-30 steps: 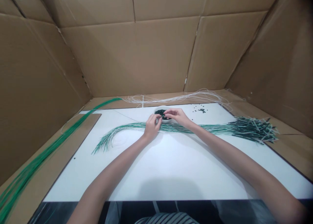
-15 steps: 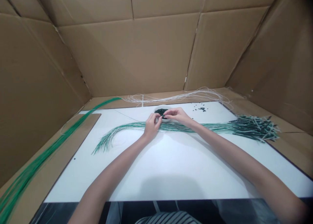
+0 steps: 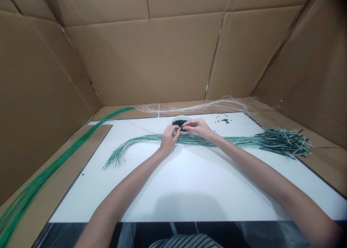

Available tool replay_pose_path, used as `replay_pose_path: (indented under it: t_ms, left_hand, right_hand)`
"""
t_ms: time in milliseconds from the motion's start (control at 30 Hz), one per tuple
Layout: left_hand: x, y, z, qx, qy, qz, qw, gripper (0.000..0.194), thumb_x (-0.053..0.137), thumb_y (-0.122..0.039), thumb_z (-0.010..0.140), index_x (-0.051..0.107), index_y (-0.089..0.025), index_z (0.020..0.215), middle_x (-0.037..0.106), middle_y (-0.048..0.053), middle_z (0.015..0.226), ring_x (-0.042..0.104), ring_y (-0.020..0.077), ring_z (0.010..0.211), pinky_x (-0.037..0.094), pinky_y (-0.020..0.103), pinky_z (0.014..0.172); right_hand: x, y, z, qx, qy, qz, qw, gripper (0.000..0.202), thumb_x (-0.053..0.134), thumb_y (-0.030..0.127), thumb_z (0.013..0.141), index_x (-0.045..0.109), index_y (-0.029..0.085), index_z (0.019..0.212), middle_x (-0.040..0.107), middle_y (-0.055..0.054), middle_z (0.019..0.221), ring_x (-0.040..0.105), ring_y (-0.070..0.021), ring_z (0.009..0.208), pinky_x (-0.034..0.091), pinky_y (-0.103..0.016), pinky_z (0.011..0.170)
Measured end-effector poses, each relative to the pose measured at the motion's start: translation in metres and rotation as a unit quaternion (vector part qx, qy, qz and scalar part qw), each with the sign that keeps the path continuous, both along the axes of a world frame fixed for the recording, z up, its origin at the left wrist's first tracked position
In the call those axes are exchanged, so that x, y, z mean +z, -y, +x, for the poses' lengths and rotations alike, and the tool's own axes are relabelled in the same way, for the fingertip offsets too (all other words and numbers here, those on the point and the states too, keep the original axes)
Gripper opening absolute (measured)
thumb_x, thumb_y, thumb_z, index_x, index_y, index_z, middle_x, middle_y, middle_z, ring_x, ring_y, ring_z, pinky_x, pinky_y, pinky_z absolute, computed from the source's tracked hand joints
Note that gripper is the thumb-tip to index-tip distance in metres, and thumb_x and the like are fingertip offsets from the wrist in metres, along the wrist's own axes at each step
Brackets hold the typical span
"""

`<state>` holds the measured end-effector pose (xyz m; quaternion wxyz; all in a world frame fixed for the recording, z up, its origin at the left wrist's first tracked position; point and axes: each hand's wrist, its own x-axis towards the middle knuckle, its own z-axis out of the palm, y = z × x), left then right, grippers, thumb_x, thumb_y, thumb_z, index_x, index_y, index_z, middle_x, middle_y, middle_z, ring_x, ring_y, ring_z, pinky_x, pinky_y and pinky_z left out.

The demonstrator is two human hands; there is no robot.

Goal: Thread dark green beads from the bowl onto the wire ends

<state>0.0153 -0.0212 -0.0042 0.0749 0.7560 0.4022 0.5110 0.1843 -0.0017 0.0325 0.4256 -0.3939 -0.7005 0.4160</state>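
1. At mid-table I see my left hand (image 3: 168, 139) and right hand (image 3: 198, 127) brought close together, fingertips pinched towards each other just in front of a small white bowl (image 3: 181, 125).
2. Both hands seem to nip something fine between thumb and forefinger; it is too small to name, so I cannot tell what exactly each one grips.
3. Under my hands lies a long bundle of green strands (image 3: 217, 141). Its long axis runs left to right across the white table top (image 3: 189, 183); the left end fans out and curls towards me, while the right end points to the table's right edge, where dark tips (image 3: 282, 139) bristle.
4. The bowl holds small dark bits, and it sits just beyond the bundle, touching my fingertips or nearly so.
5. Farther right, a scatter of loose dark bits (image 3: 223, 120) lies on the white surface.
6. Behind the bowl, pale thin strands (image 3: 206, 106) sweep along the far edge.
7. On the far left, a second green bundle (image 3: 51, 168) runs diagonally along the cardboard floor (image 3: 81, 146), with cardboard walls (image 3: 151, 60) all round.
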Motion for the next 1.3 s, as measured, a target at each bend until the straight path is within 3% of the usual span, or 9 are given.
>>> replay_pose_path:
  t_ms: [533,867,1300]
  left_hand:
    - [-0.0016,-0.0011,0.0002,0.000,0.003,0.004,1.000,0.012,0.045,-0.024,0.085,0.055,-0.018,0.083,0.054,0.000,0.071,0.045,0.0092,0.059,0.037,0.021,0.060]
    - [-0.0011,-0.0005,0.0002,-0.007,0.004,-0.004,1.000,0.013,0.044,-0.025,0.085,0.055,-0.017,0.083,0.054,0.001,0.072,0.045,0.0094,0.060,0.037,0.021,0.060]
    - [-0.0012,-0.0012,-0.0010,-0.011,-0.014,0.004,1.000,0.012,0.045,-0.024,0.085,0.055,-0.018,0.084,0.054,0.001,0.073,0.045,0.0096,0.061,0.037,0.021,0.061]
  right_hand:
    - [-0.0036,-0.0013,0.0005,-0.008,0.038,0.050,0.998,0.027,0.063,0.038,0.065,0.065,0.013,0.075,0.067,-0.006,0.075,0.060,-0.0159,0.066,0.048,-0.028,0.065]
    - [0.0010,0.0023,0.0015,-0.002,0.057,0.050,0.997,0.023,0.060,0.035,0.068,0.063,0.012,0.073,0.064,-0.005,0.071,0.056,-0.0129,0.062,0.046,-0.024,0.059]
    - [-0.0004,0.0008,0.0015,-0.007,0.049,0.043,0.998,0.025,0.061,0.035,0.067,0.065,0.013,0.075,0.066,-0.005,0.075,0.060,-0.0155,0.067,0.048,-0.026,0.064]
